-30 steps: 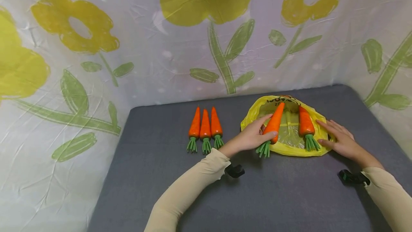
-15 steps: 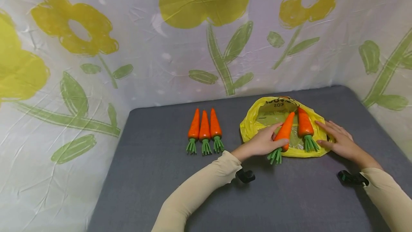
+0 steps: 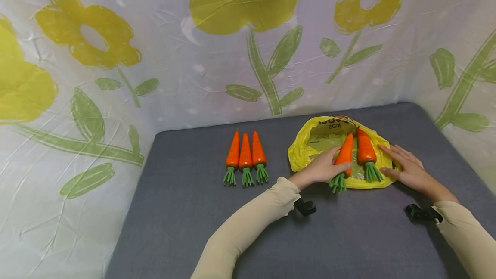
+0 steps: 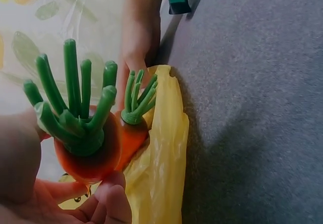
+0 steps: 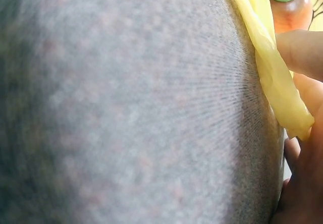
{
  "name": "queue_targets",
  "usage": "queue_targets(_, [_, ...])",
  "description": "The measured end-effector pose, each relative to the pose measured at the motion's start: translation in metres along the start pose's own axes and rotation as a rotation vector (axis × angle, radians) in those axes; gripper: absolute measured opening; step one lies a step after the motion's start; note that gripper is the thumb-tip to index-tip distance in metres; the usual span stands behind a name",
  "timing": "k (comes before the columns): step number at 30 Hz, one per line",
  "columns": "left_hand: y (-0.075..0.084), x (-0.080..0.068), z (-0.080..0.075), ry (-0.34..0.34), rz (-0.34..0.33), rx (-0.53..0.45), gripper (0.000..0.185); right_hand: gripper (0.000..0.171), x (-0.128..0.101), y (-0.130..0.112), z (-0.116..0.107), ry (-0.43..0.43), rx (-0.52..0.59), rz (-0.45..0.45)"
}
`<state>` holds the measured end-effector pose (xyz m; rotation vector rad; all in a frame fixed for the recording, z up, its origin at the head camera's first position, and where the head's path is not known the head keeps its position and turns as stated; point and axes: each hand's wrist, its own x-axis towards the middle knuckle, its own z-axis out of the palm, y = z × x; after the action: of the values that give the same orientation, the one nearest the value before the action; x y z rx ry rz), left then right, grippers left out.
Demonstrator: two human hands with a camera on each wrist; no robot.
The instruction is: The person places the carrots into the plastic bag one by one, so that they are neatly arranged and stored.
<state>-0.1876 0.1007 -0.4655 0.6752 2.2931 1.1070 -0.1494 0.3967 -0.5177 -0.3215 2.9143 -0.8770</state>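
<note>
Carried rightward across the yellow bag [image 3: 310, 150], the held carrot [image 3: 344, 155] now lies just beside the second carrot [image 3: 364, 152], left hand [image 3: 323, 168] curled around it. Right hand [image 3: 406, 168] presses flat on the bag's edge; three carrots [image 3: 246, 154] wait on the grey worktop [image 3: 348, 236].

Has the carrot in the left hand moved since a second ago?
Yes. The held carrot has shifted right across the yellow bag, closing on the other carrot there.

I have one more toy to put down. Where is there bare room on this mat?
Bare grey mat lies before the three carrots and between both sleeves. Crowded: the yellow bag, where the left hand grips a carrot.
</note>
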Motion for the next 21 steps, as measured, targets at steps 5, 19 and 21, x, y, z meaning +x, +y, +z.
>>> queue_targets(5, [0.005, 0.009, 0.003, 0.007, -0.022, -0.027, 0.07, 0.075, 0.0, 0.001, 0.0, -0.003, 0.007, 0.0])
queue_targets(19, [0.015, 0.032, 0.011, 0.099, -0.047, -0.025, 0.054, 0.076, 0.001, 0.001, -0.001, -0.021, 0.005, 0.026])
queue_targets(21, [0.014, 0.036, 0.012, 0.117, -0.055, -0.011, 0.056, 0.076, 0.001, 0.001, -0.001, -0.022, 0.008, 0.029])
